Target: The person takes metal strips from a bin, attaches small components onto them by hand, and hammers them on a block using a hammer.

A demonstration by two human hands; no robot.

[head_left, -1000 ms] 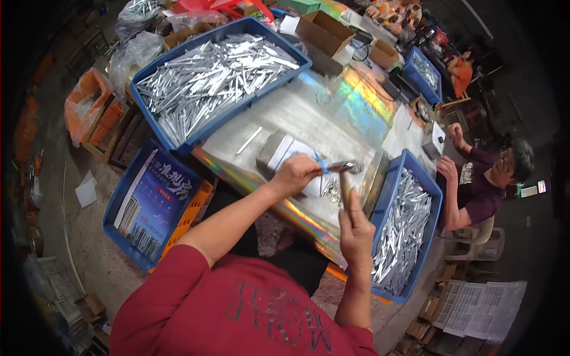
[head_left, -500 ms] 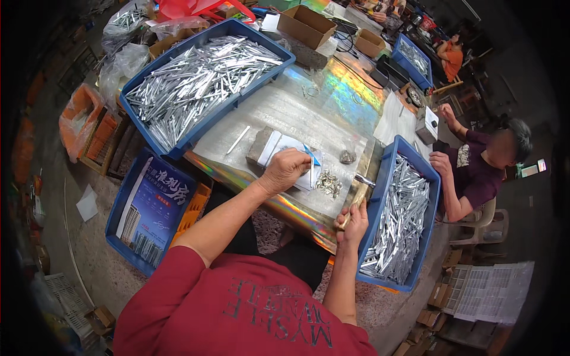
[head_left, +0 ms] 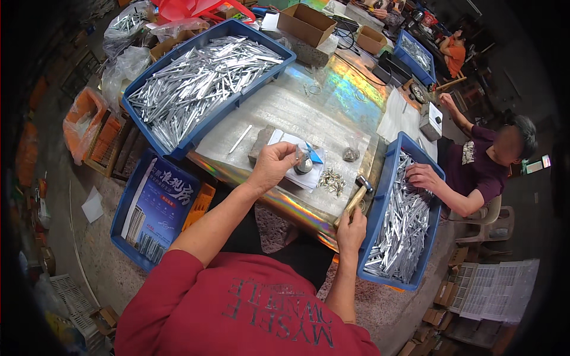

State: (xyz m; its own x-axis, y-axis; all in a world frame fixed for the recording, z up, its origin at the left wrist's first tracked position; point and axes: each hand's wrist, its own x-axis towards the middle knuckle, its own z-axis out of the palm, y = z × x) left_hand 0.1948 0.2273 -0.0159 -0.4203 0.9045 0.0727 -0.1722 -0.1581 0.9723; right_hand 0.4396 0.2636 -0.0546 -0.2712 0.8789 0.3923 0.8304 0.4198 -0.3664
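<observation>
My left hand (head_left: 273,167) is above a stone-like block (head_left: 261,144) with white paper (head_left: 282,137) on it. Its thumb and forefinger are pinched together beside a small, roundish dark-grey thing (head_left: 304,164); what sits between the fingertips is too small to tell. A blue piece (head_left: 315,155) lies on the paper's right side. My right hand (head_left: 351,228) is closed round the wooden handle of a hammer (head_left: 357,197), its metal head raised near the table's right edge. Right of the paper lies a heap of small brass-coloured parts (head_left: 332,181).
Silvery metal strips fill a large blue bin (head_left: 178,148) at the far left and another blue bin (head_left: 366,261) at my right. A small bag (head_left: 351,153) and a single strip (head_left: 240,139) lie on the table. A co-worker's hand (head_left: 423,176) reaches into the right bin.
The thin strip upright at my left fingertips no longer shows; a dark roundish thing is there. The hammer has dropped slightly and shifted left. The co-worker's hand has come down into the right bin.
</observation>
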